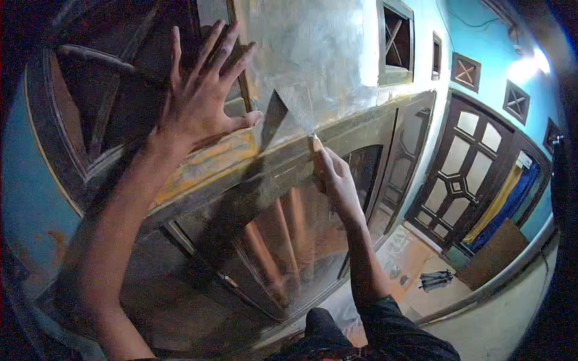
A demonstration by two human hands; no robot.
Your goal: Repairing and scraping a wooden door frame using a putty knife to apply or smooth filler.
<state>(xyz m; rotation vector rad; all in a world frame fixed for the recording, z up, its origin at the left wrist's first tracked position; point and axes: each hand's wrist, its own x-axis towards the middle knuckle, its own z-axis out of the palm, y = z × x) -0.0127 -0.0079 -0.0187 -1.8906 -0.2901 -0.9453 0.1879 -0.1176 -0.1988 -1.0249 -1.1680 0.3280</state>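
My right hand (335, 173) grips the handle of a putty knife (299, 113). Its wide, thin metal blade points up and lies at the patchy grey-white wall (307, 45), just above a brown wooden ledge (361, 126). A dark, sharp-edged shadow falls on the wall left of the blade. Higher up and to the left, my left hand (201, 99) is open with its fingers spread, in front of the edge of a dark wooden window frame (242, 60). It holds nothing; whether the palm touches the frame or wall I cannot tell.
Below the ledge are dark-framed glass panels with an orange-brown curtain (283, 240) behind them. A brown double door (460, 168) stands at the right, near a bright lamp (530, 65). A dark folded bundle (436, 280) lies on the floor, beside a brown board (503, 256).
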